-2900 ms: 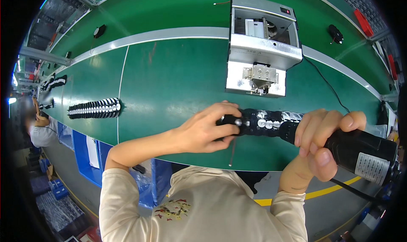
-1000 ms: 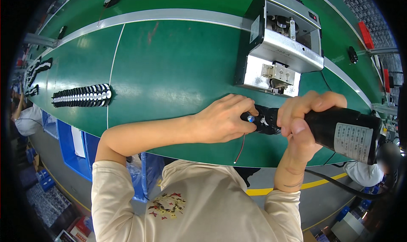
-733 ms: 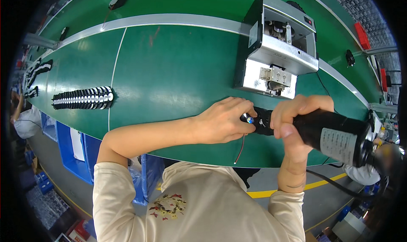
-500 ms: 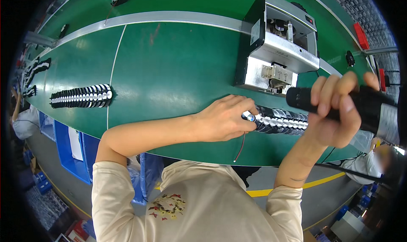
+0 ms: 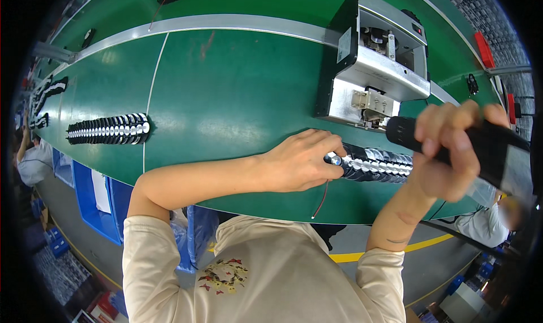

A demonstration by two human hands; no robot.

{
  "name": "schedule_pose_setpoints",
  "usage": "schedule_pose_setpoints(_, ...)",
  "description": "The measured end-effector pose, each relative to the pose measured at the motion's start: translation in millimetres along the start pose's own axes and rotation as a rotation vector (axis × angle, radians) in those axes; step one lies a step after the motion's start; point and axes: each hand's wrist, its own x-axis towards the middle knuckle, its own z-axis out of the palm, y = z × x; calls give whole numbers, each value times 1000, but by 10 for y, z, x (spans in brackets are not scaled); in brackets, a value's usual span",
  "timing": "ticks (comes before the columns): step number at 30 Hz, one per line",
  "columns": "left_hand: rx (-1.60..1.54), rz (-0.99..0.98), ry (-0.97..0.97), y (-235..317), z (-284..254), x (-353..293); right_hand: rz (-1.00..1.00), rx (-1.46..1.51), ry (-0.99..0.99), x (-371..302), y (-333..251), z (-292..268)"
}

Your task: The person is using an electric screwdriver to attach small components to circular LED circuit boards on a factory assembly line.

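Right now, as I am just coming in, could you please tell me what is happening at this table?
A person's left hand grips the left end of a row of black-and-white parts lying on the green table. The right hand holds a black tool up, clear of that row. A second row lies farther left, and a metal machine stands beyond the hands.

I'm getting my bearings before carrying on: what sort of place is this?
Probably a factory assembly line: a long green workbench bears a boxy metal machine, and a row of matching black-and-silver parts lies beside the left hand.
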Motion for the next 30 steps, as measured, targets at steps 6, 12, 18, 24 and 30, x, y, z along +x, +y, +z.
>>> schedule_pose_setpoints(6, 4, -10, 44, -5, -8, -63, 44, -12, 0, 0, 83, -20)
schedule_pose_setpoints(12, 1, -14, 44, 4, -23, -48, 13, 43, 54, 9, 73, 25)
schedule_pose_setpoints(18, 0, -4, 35, 6, -1, -25, 116, 36, 109, 94, 172, 95)
schedule_pose_setpoints(24, 12, -15, 72, -14, 11, -66, 165, 8, -18, -43, 82, 96)
schedule_pose_setpoints(30, 32, -25, 46, 6, 10, -67, 128, 235, -5, -450, -147, 69)
